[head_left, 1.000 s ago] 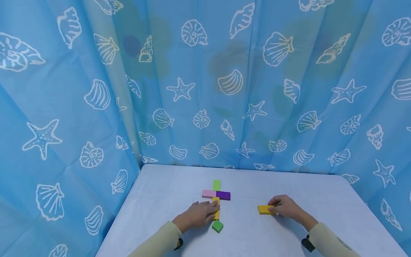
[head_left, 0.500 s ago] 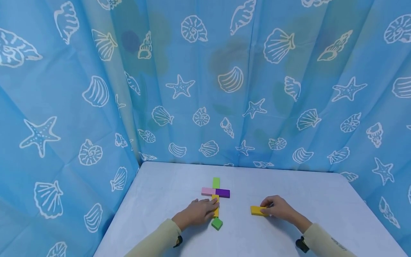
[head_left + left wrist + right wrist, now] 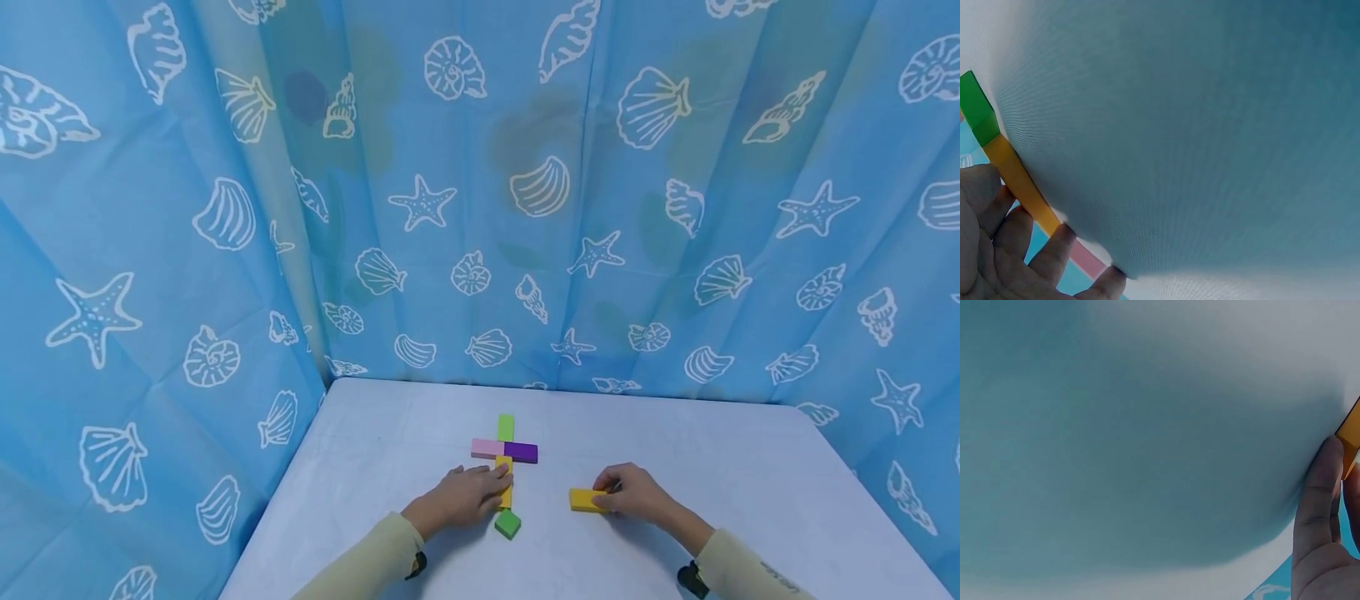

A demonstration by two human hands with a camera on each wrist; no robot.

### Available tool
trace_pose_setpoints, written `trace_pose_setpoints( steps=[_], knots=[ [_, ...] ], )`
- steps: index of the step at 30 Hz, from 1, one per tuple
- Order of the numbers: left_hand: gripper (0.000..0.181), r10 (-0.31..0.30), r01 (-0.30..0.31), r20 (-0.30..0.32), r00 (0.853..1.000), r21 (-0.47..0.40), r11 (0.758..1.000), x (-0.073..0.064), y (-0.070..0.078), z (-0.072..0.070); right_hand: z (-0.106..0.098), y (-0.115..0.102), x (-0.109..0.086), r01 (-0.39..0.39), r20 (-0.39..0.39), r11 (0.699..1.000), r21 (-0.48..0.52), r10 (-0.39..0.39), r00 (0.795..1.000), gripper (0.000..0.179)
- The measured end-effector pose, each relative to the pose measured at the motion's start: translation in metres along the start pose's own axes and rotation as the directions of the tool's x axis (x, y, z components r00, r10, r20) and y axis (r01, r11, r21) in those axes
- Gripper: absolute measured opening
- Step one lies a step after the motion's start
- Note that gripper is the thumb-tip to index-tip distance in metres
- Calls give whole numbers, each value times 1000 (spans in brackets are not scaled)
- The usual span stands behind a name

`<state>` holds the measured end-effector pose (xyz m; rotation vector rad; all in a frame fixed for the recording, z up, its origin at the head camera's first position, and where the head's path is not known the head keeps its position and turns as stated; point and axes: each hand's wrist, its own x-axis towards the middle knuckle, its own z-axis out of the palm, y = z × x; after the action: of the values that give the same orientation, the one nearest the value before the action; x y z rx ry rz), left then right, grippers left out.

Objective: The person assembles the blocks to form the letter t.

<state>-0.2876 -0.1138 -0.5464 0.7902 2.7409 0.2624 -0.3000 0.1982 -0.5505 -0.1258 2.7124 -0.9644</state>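
Observation:
My left hand (image 3: 462,496) rests its fingers on a yellow block (image 3: 505,498), which lies lengthwise on the table; they partly cover it. Beyond its far end a pink block (image 3: 487,448) and a purple block (image 3: 521,452) lie side by side in a crosswise row. A light green block (image 3: 506,427) stands out behind that row. At the near end sits a green block (image 3: 507,524), turned on a corner. To the right, my right hand (image 3: 633,493) pinches the right end of another yellow block (image 3: 587,500) between thumb and fingers, low at the table. The right wrist view shows only this block's end (image 3: 1351,432).
A white cloth covers the table (image 3: 750,467). Blue curtain (image 3: 465,208) with white shell prints hangs behind it and along both sides. A gap of bare table separates the right hand's block from the other blocks.
My right hand has moved left with its yellow block, closer to the other blocks. The left hand stays on its yellow block, and the head view has shifted slightly.

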Motion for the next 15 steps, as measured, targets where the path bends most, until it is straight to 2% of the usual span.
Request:
trace_pose_setpoints(
  steps=[7, 15],
  knots=[
    [48, -7, 7, 3, 1000, 0, 1000, 1, 2, 0, 12, -17, -6, 12, 11, 1000, 12, -12, 1000, 11],
    [48, -17, 17, 9, 1000, 4, 1000, 0, 2, -1, 26, -31, -7, 63, 28, 998, -15, -62, 998, 13]
  ],
)
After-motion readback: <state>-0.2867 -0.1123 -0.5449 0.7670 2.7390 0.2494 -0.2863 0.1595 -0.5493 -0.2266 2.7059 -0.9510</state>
